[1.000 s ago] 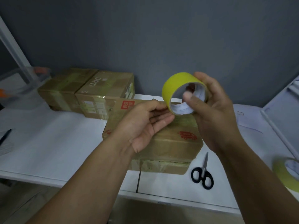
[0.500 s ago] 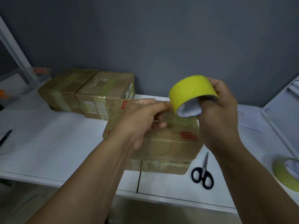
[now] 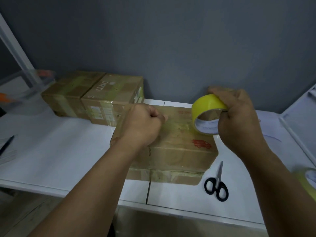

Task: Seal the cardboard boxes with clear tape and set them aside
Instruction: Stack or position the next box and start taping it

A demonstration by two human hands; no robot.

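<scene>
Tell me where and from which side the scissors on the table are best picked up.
Take the scissors by the black handle loops, nearest the table's front edge, coming from above on the person's side. They lie flat, blades pointing away toward the box, so the loops are the closest, safest part.

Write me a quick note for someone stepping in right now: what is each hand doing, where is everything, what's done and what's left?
Left hand pinches the pulled tape end over the front box. Right hand grips the yellow tape roll, with a clear strip stretched between the hands.
Two taped boxes sit at the back left. Scissors lie right of the front box; a spare roll sits at the far right.
Left: press the strip down, cut it, set the box aside.
</scene>
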